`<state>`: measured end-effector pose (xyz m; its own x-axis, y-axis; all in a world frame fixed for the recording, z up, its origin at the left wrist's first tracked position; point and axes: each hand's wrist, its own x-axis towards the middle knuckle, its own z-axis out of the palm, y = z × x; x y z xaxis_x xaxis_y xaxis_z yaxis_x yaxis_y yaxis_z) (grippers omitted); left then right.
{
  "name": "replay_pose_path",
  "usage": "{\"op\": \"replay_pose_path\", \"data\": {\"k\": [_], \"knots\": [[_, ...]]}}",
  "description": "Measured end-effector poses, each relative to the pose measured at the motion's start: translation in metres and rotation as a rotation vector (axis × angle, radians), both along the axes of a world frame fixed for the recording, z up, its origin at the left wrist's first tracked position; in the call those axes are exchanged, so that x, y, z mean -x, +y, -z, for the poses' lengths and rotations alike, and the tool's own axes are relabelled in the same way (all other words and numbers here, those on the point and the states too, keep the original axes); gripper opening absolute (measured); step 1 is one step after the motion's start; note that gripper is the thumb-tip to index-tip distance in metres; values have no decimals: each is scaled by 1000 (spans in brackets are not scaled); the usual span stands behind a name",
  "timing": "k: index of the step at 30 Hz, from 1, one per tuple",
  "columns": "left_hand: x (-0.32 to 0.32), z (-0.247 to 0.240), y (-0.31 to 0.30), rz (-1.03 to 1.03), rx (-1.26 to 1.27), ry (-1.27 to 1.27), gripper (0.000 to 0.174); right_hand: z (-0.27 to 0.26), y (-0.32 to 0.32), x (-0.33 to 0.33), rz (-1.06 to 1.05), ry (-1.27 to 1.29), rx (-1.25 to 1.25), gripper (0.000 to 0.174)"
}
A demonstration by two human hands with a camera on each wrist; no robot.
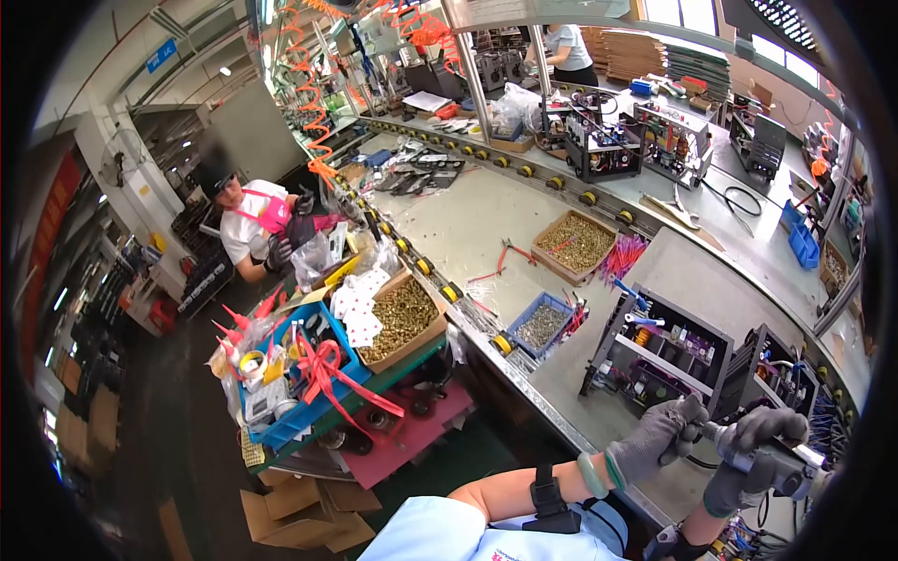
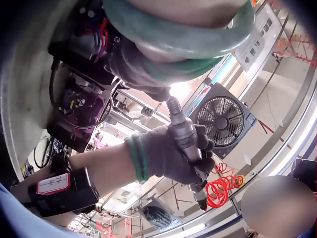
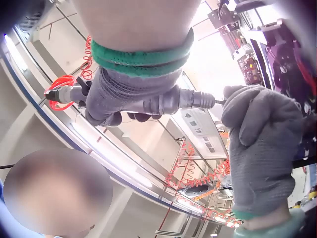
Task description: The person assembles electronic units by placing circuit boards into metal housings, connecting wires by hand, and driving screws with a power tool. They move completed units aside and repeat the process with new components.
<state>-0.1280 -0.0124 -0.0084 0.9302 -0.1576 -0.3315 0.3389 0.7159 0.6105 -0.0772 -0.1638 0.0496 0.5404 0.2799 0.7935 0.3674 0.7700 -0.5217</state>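
Observation:
My gloved right hand [image 1: 758,453] grips a silver power driver [image 2: 183,130], its fingers wrapped round the body. Grey gloves cover both hands. In the right wrist view the driver's ribbed nose [image 3: 198,98] points toward my left hand [image 3: 262,141]. The fingers of that left hand [image 1: 655,438] are curled, and thumb and fingertips pinch the thin bit at the nose; whether a small screw is there too is hidden. Both hands are just in front of an open-sided black machine housing [image 1: 678,351] with wiring and boards inside.
A second open unit [image 1: 781,374] stands right of the housing. Further back are a blue tray of screws [image 1: 543,323], a carton of brass parts [image 1: 575,245] and red-handled pliers [image 1: 505,257]. A roller track [image 1: 449,292] edges the bench. At left, a person in a pink apron [image 1: 271,215] stands near bins.

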Motion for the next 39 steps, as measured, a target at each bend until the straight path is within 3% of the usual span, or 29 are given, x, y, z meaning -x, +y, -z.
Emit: {"op": "replay_pose_path", "data": {"k": [1, 4, 10, 21, 24, 26, 31, 39], "knots": [[0, 1, -2, -14, 32, -41, 42, 1, 5, 9, 245, 51, -18, 52], [-3, 11, -2, -59, 71, -38, 36, 2, 10, 15, 484, 123, -97, 66], [-4, 3, -1, 5, 142, 6, 34, 13, 5, 5, 423, 111, -96, 66], [-11, -4, -10, 15, 137, -33, 30, 10, -15, 6, 600, 101, -96, 66], [-11, -4, -16, 52, 121, -6, 28, 8, -23, 6, 529, 81, -95, 63], [-14, 1, -21, 76, 125, -25, 27, -3, -17, 11, 610, 5, 1, 58], [-18, -3, -31, 105, 129, 23, 29, 20, -50, -4, 405, -10, -97, 57], [-16, 1, -31, 136, 174, 63, 31, 24, -41, 3, 481, 82, -104, 66]]}}
